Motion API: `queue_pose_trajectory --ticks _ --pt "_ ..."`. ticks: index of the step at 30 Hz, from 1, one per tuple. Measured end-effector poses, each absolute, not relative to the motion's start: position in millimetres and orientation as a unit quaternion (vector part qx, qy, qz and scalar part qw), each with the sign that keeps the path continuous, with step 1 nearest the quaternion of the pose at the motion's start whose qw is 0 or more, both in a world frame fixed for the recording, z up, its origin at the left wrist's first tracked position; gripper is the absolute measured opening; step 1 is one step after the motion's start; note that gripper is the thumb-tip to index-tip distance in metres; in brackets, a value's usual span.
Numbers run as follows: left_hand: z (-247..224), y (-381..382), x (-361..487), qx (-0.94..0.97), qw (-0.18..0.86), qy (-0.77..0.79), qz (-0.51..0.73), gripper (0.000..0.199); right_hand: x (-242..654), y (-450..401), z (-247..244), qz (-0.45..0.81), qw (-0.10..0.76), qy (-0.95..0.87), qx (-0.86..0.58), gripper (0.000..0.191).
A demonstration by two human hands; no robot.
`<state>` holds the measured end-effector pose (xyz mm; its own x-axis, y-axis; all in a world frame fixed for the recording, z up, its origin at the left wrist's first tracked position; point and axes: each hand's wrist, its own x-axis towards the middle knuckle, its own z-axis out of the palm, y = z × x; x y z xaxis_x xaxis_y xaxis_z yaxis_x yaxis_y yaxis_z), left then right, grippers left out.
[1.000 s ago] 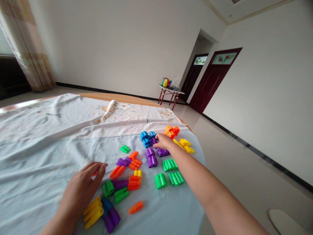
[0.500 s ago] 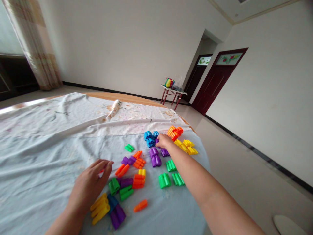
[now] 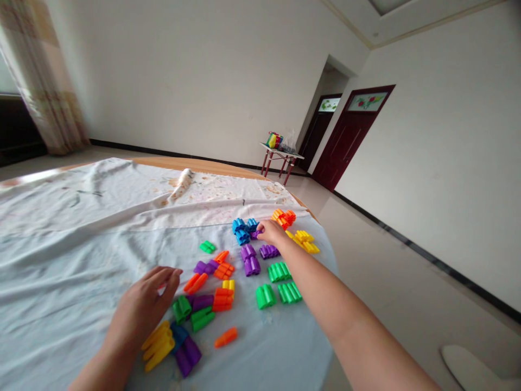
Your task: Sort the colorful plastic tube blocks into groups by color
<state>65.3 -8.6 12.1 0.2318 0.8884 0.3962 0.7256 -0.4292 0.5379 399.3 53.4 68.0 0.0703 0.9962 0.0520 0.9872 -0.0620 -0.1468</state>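
- The dark red wooden door (image 3: 350,136) at upper right and the red-legged side table (image 3: 281,156) right of top centre sit further left in the frame than half a second ago.
- The bare right hand (image 3: 272,232) near centre sits clear of the purple ribbed plastic block (image 3: 269,251), now fully visible.
- A small purple plastic piece (image 3: 255,234) shows again beside its fingertips.
- The bare left hand (image 3: 140,312) at lower left sits further left.
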Motion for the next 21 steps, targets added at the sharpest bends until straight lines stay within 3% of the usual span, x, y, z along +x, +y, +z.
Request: queue_pose_trajectory --ticks 21 --pt "16.2 -10.3 66.0 0.767 0.128 0.531 0.337 0.037 397.8 53.6 61.4 0.125 -0.015 -0.745 -0.655 0.026"
